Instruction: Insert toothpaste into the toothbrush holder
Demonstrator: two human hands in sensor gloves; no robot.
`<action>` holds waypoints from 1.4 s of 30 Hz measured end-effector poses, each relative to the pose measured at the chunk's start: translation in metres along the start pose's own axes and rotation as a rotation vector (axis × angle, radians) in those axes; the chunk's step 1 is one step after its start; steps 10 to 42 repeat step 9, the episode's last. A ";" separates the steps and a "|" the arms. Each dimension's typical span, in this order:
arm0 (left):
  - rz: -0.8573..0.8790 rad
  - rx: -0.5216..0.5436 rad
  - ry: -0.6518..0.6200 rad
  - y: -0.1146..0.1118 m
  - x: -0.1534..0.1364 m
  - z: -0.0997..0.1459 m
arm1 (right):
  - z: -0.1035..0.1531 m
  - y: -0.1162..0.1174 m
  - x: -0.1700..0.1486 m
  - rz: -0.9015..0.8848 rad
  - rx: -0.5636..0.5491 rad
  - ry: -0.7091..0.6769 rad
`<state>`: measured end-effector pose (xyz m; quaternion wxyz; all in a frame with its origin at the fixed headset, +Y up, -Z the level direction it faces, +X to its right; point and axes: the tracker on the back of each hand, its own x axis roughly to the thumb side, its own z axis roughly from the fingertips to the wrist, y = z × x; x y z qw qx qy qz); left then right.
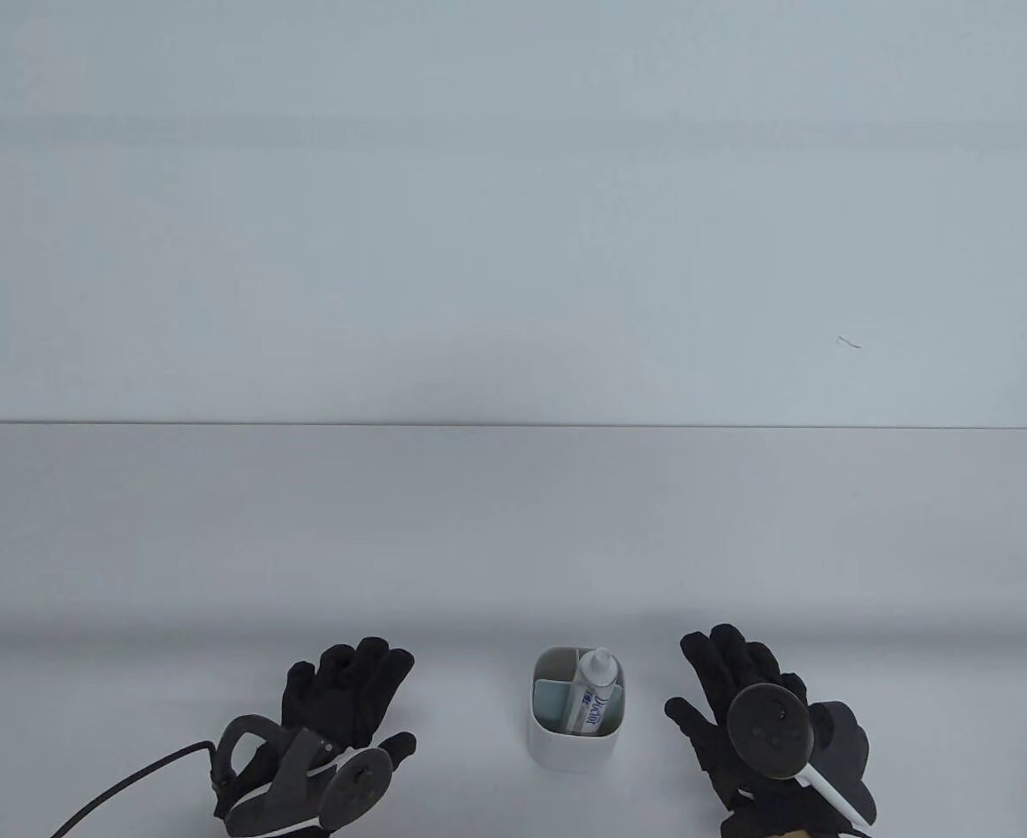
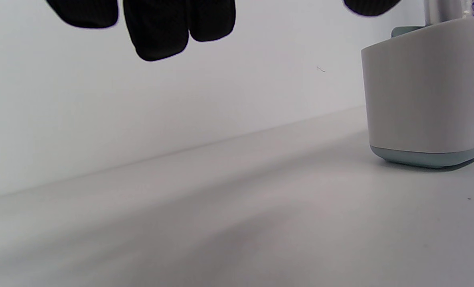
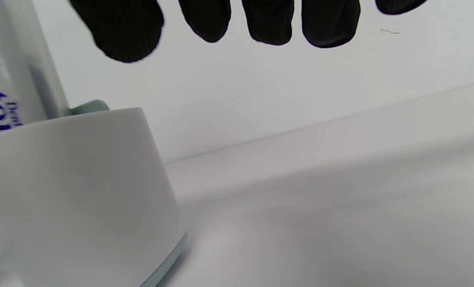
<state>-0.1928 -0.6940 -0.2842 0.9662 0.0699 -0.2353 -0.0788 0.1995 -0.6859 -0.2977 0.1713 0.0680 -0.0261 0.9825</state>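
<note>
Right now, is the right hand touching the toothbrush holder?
Apart. The table view shows bare table between the right hand and the toothbrush holder, which holds the toothpaste tube.

One toothpaste tube (image 1: 594, 694), one toothbrush holder (image 1: 575, 746), two gloved hands, one table (image 1: 513, 541).

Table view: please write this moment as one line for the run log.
toothpaste: upright in holder | left hand: flat on table, empty | right hand: flat on table, empty
</note>
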 end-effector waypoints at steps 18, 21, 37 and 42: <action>-0.012 -0.034 -0.012 -0.005 0.003 -0.001 | -0.001 0.001 0.002 -0.055 0.018 -0.030; -0.012 -0.034 -0.012 -0.005 0.003 -0.001 | -0.001 0.001 0.002 -0.055 0.018 -0.030; -0.012 -0.034 -0.012 -0.005 0.003 -0.001 | -0.001 0.001 0.002 -0.055 0.018 -0.030; -0.012 -0.034 -0.012 -0.005 0.003 -0.001 | -0.001 0.001 0.002 -0.055 0.018 -0.030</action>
